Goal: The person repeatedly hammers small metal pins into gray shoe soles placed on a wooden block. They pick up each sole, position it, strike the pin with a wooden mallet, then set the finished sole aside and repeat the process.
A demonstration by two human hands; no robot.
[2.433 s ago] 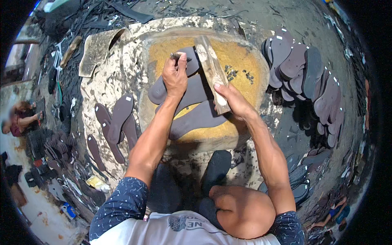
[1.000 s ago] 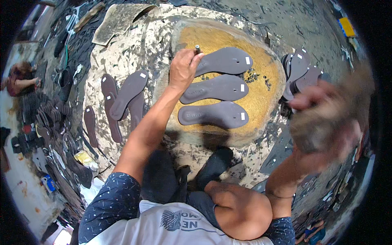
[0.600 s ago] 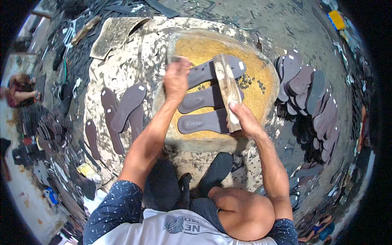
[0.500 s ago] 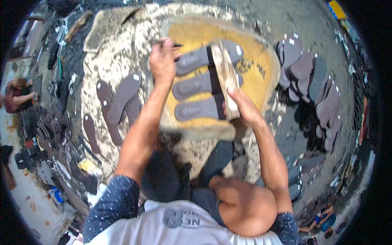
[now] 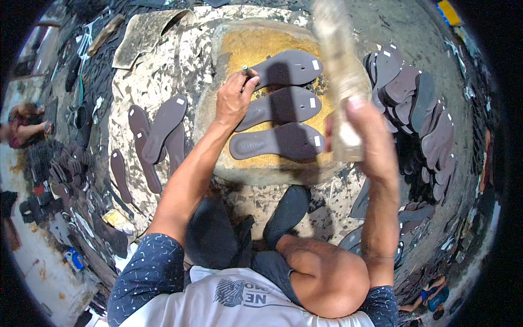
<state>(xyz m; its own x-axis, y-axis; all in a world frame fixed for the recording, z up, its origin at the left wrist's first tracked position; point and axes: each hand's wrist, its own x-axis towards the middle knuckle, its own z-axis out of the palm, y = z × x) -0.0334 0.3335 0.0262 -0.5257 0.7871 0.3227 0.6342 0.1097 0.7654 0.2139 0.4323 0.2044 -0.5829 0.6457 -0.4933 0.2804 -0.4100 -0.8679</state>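
Three dark grey-brown sandal soles lie side by side on a worn yellow-topped block: a far sole (image 5: 302,65), a middle sole (image 5: 299,103) and a near sole (image 5: 302,141). Each bears a small white sticker at its right end. My left hand (image 5: 233,101) is closed round a short, dark, rod-like punch (image 5: 248,71), which stands at the left end of the far sole. My right hand (image 5: 373,139) grips a thick, pale wooden bat (image 5: 339,60), raised to the right of the soles and smeared by motion. The bat's shadow falls across all three soles.
On the left, several loose soles (image 5: 166,128) lie on the pale, stained surface. Stacks of soles (image 5: 406,87) line the right side. The yellow-topped block (image 5: 234,43) sits before my legs. Other people (image 5: 30,125) are at the far left and lower right.
The wooden bat has swung up and right, off the soles, in my right hand. My left hand has come right and down, bringing the punch onto the far sole.
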